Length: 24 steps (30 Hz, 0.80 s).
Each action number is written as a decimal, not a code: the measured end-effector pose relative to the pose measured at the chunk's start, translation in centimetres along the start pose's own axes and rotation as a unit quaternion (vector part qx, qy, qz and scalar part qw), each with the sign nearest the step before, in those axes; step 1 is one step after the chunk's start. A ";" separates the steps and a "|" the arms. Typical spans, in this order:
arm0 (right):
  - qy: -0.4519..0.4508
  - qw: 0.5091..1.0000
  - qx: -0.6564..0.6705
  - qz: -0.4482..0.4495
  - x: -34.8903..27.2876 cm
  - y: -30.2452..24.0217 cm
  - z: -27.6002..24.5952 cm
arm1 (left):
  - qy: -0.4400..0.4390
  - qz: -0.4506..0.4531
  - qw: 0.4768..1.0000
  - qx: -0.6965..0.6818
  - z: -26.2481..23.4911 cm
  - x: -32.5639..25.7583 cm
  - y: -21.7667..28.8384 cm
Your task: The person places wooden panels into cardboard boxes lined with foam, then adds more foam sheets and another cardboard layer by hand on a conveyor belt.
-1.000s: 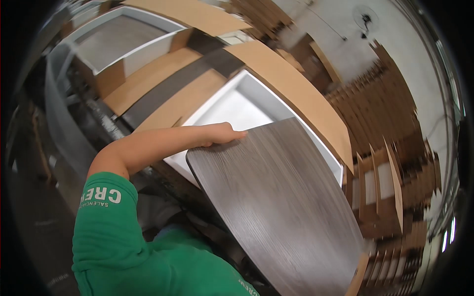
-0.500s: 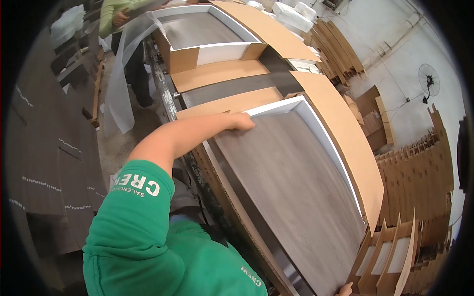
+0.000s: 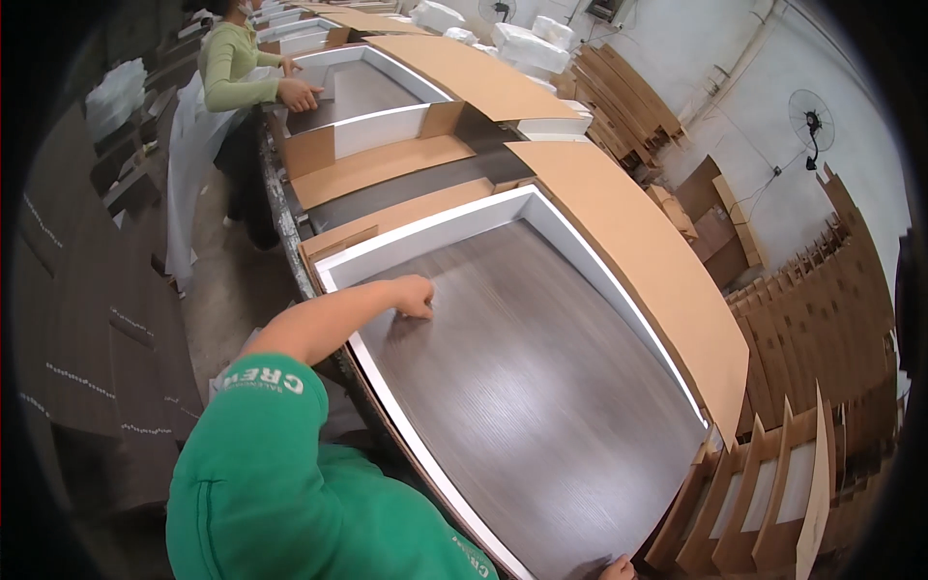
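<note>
A grey-brown wood-grain panel lies flat inside a white-lined cardboard box. My left hand is closed in a fist and rests on the panel close to its far left corner, with nothing showing in it. At the bottom edge of the picture, my right hand touches the panel's near end; most of it is cut off, so its grip is hidden. A long cardboard flap is folded out along the right side of the box.
Beyond it stands a second open box with a similar panel, where a person in a light green top has both hands over it. Cardboard dividers stand at the near right. Flattened cardboard and a wall fan are further right.
The panel's near-left side has dropped down into the box. My left hand has gone from its far edge onto its top, fist closed. The other person has leaned over the second box.
</note>
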State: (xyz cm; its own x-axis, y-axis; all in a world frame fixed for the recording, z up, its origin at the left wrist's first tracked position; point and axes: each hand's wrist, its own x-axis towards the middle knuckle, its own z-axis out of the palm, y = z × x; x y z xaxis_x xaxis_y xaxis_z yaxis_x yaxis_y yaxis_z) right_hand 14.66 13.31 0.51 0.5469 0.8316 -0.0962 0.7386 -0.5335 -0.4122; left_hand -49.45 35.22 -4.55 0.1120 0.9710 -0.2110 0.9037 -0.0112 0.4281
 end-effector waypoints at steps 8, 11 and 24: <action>0.053 0.988 0.092 -0.108 -0.9 -1.3 0.5 | 0.038 -0.073 0.996 0.028 -0.4 -0.5 1.3; -0.020 0.986 0.124 -0.113 -0.6 -2.9 0.2 | 0.009 -0.067 0.996 0.050 0.1 -0.8 2.7; -0.291 0.889 -0.124 -0.331 -1.2 1.5 5.0 | 0.051 0.070 0.990 -0.115 -3.6 -12.8 13.9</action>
State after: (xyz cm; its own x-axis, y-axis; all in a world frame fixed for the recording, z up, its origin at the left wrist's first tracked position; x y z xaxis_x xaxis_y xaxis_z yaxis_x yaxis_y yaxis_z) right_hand 13.13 12.31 -4.53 -0.2822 0.8771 -0.3887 0.9264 0.1439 -0.3479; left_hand -39.78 23.52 7.23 0.1769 0.9829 -0.0504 0.7624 -0.1045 0.6386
